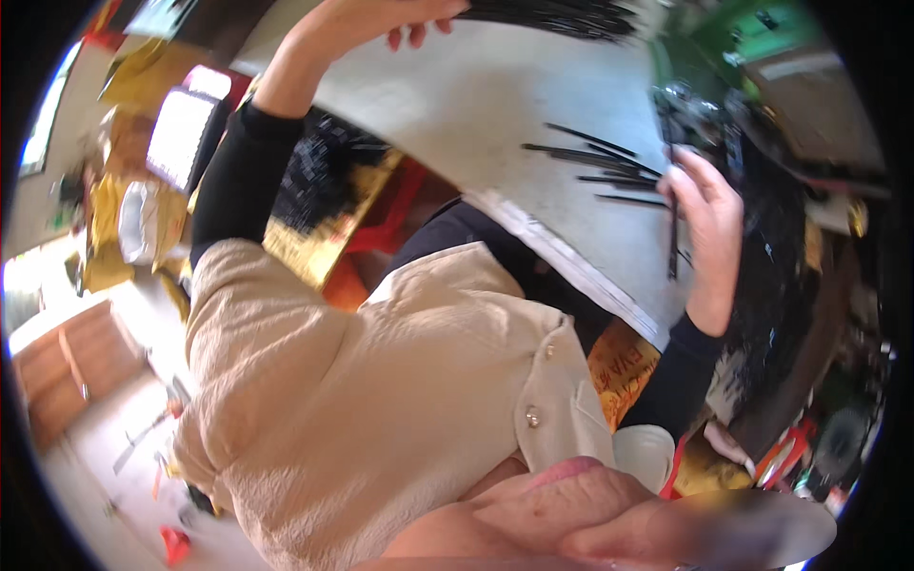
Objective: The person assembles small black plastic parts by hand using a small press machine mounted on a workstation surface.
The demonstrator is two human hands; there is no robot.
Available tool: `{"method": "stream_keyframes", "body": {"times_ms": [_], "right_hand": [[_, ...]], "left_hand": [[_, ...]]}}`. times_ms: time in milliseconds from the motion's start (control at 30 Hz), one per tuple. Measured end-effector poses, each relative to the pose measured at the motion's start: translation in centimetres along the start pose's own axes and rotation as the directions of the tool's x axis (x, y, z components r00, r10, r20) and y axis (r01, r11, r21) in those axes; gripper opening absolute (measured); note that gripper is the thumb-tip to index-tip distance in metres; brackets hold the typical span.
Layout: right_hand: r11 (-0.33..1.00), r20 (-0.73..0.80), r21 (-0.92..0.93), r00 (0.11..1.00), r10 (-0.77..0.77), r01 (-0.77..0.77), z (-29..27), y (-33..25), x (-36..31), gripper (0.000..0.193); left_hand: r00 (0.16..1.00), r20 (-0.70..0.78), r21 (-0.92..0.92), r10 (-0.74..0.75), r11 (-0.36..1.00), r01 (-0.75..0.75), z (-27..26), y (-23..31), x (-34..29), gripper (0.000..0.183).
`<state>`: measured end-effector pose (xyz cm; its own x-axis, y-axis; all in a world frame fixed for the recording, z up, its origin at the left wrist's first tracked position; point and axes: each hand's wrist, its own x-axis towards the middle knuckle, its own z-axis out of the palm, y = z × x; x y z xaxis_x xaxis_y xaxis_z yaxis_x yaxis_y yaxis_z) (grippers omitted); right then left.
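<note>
My right hand [705, 214] is closed on a thin black strip [673, 252] at the right side of the grey work table [466, 105]. Several loose black strips [609, 167] lie fanned out just left of that hand. At the upper edge, my left hand [381, 21] is partly cut off; its visible fingers hang apart, and I make out nothing in them. Its fingertips come close to the left end of a large bundle of black strips [562, 14] lying at the far side of the table.
A heap of small black pieces [328, 176] sits on a yellow surface left of the table, beside a red stool [395, 205]. Green machinery [709, 43] stands at the far right, with a dark mass of black material [776, 257] below it. Cartons [124, 143] are stacked at left.
</note>
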<state>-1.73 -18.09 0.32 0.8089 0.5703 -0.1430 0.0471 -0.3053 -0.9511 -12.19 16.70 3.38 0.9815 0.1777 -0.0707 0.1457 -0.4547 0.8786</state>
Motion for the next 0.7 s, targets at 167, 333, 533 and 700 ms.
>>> {"method": "stream_keyframes", "body": {"times_ms": [167, 333, 533, 700], "right_hand": [[0.999, 0.091, -0.036, 0.996, 0.015, -0.012, -0.3, 0.3, -0.3, 0.026], [0.995, 0.027, -0.062, 0.997, 0.074, -0.072, 0.0, 0.7, -0.6, 0.025], [0.998, 0.029, -0.048, 0.999, 0.034, -0.033, -0.2, 1.7, 0.1, 0.025], [0.998, 0.023, -0.062, 0.999, 0.023, -0.022, -0.2, 2.1, 0.3, 0.025]], "left_hand": [[0.982, -0.186, -0.029, -0.038, 0.999, 0.033, -4.4, -2.6, -3.9, 0.022], [0.917, -0.387, -0.048, -0.102, 0.995, 0.09, -7.4, -5.3, -9.0, 0.026], [0.856, -0.325, -0.081, -0.403, 0.913, 0.4, -10.9, -15.6, -17.0, 0.031], [0.535, -0.411, 0.024, -0.738, 0.578, 0.816, -12.3, -25.0, -25.5, 0.034]]}}
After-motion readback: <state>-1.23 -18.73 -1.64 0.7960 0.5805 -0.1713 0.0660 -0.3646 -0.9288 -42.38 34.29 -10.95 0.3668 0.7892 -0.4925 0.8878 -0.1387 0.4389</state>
